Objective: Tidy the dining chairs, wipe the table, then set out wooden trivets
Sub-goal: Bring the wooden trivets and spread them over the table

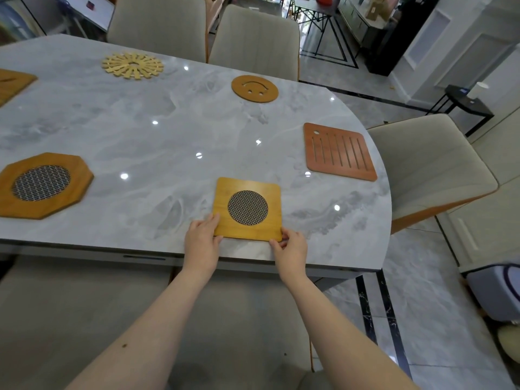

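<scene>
Head view: left hand (201,240) holds the near left corner of a square wooden trivet (249,209), fingers laid along its left edge and thumb at the near edge. Right hand (291,244) pinches the near right corner of the same trivet between thumb and fingertips. The trivet lies flat on the grey marble surface (157,130), close to the near edge, with a round metal mesh insert at its centre.

Beyond the right hand and further right lies a reddish slatted trivet (339,152), apart from the held one. Further out, ahead of both hands, lies a round smiley-face trivet (254,88). Well to the left of the left hand sits an octagonal trivet (42,185) with a mesh centre. Far ahead and left lies a pale sunburst trivet (132,65), and another wooden trivet (12,83) is cut off at the left border.

Beige chairs (254,38) stand at the far side, and one chair (430,164) stands at the right end of the surface.
</scene>
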